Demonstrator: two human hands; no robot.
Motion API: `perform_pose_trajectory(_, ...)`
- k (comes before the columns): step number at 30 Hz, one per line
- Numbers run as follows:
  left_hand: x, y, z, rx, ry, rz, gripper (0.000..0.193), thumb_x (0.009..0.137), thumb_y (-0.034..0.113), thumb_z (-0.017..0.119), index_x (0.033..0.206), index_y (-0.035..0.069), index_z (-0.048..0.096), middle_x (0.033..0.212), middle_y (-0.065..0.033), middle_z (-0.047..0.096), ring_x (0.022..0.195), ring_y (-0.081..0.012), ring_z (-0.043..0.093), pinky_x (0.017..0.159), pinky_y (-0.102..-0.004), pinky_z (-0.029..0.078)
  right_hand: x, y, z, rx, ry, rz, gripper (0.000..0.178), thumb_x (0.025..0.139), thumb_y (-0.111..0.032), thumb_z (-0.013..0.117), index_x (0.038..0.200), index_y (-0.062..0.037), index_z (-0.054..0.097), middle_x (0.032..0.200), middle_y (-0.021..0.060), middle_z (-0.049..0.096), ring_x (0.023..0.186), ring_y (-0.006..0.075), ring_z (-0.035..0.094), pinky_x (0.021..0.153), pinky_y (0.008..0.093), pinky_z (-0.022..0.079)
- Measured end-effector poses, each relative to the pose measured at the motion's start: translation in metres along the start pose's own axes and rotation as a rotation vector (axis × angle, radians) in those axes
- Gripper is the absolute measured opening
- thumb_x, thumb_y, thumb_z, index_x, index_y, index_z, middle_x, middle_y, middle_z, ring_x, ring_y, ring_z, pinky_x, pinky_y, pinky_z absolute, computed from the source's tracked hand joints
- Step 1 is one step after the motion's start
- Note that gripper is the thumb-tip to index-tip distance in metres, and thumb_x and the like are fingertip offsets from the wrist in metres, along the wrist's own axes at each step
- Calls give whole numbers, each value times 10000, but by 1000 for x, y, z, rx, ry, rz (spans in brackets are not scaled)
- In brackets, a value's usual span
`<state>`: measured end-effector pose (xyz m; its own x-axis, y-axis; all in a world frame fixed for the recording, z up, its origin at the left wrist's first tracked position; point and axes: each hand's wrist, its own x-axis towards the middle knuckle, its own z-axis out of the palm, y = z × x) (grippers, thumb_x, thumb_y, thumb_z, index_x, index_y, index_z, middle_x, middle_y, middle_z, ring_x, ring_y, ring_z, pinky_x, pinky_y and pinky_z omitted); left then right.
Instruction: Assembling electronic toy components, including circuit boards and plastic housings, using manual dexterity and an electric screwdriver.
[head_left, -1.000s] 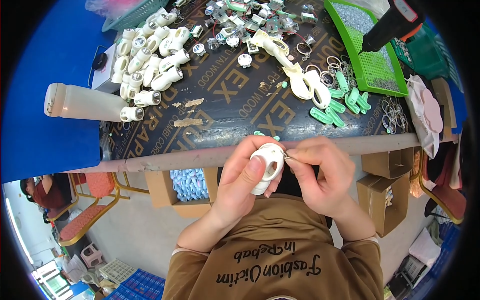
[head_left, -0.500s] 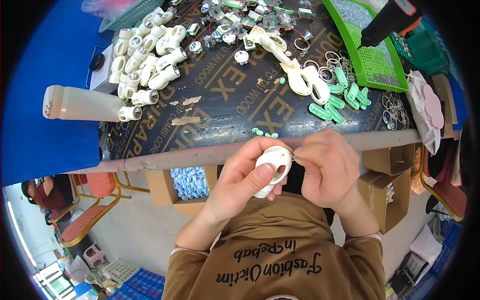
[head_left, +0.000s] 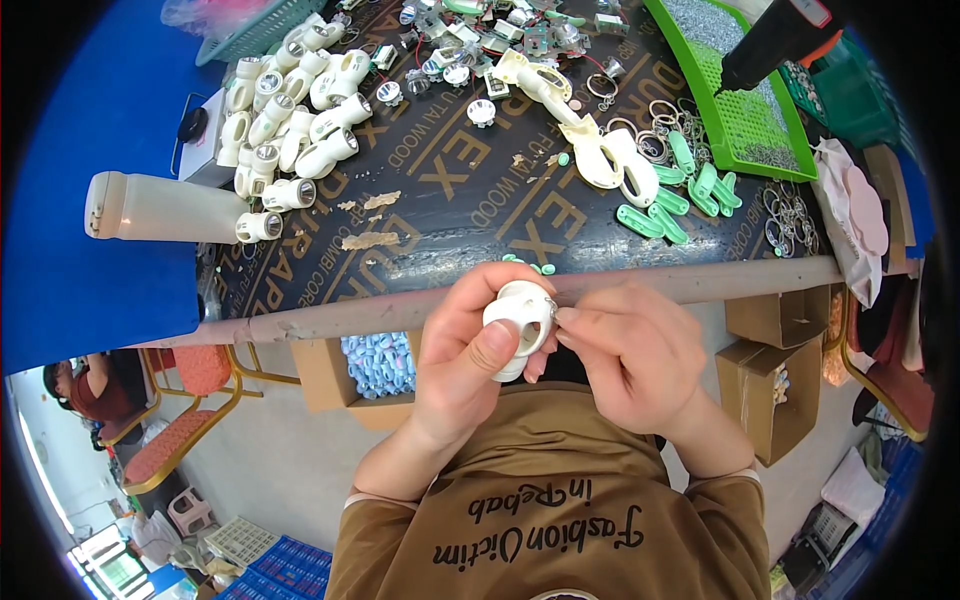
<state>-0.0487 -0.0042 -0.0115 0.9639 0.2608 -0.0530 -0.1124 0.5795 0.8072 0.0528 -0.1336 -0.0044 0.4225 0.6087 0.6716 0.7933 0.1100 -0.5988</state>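
Just off the table's front edge, my left hand (head_left: 462, 352) grips a small white plastic flashlight body (head_left: 505, 318) with an oval opening facing up. The left thumb presses on its side. My right hand (head_left: 640, 350) is closed in a pinch at the body's right rim, on a small metal piece (head_left: 555, 311), perhaps part of a key ring; the fingers hide most of it. Beyond the hands lie a few tiny green plastic pieces (head_left: 547, 269), white shell parts (head_left: 632, 175), green oblong parts (head_left: 668, 225) and metal key rings (head_left: 790, 225).
White flashlights (head_left: 290, 125) are heaped at left beside a pale cylindrical bottle (head_left: 165, 207). Loose lamp and circuit parts (head_left: 520, 40) cover the far middle. A black power screwdriver (head_left: 775, 45) stands over a green tray (head_left: 770, 170). Below the table sits a carton (head_left: 325, 375) of blue parts.
Both hands have shifted a little left, with the flashlight body still in the left one. My right hand has also dropped slightly, its pinch remaining at the body's rim.
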Motion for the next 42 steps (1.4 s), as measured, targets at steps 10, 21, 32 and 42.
perform_pose_trajectory(10,1,13,2,583,-56,-145,705,712,76,740,1277,45,320,967,-91,653,908,-162,608,777,-286,465,-3,4,-8,473,-264,596,301,747,-31,643,1031,-18,545,876,83,541,740,166,551,626,264,443)
perform_pose_trajectory(21,-2,23,4,929,3,292,325,742,68,662,1046,3,568,982,-141,592,864,-257,585,734,-335,476,-17,4,-1,639,-3,480,388,749,-63,660,1103,-3,514,1039,133,557,863,235,561,751,315,451)
perform_pose_trajectory(32,8,8,3,1111,30,769,261,804,184,602,969,-17,580,834,-133,593,707,-260,547,611,-322,421,-6,5,-3,181,-75,141,342,810,-201,591,1057,28,530,901,152,584,702,295,551,624,354,437)
perform_pose_trajectory(42,20,1,11,1058,23,464,509,704,216,701,1121,-9,518,1074,-152,521,973,-324,483,850,-383,385,-21,4,25,1797,38,847,462,958,-367,355,1298,-56,315,1138,84,500,1042,196,502,935,368,385)
